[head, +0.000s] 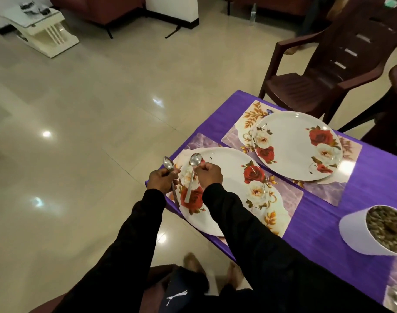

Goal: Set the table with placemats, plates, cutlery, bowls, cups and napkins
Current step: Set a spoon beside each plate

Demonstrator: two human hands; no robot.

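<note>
Two spoons are in hand over the near plate, the landmark here. The left hand grips one spoon just off the plate's left rim, bowl end up; the right hand pinches the other spoon above the plate's left part, handle hanging down over the red rose. Both hands are closed tight round their handles. Probably the spoons are being sorted, one per setting. The near plate sits on a placemat at the table edge; beyond it, a second plate lies on its own mat. To the right stands a white bowl.
</note>
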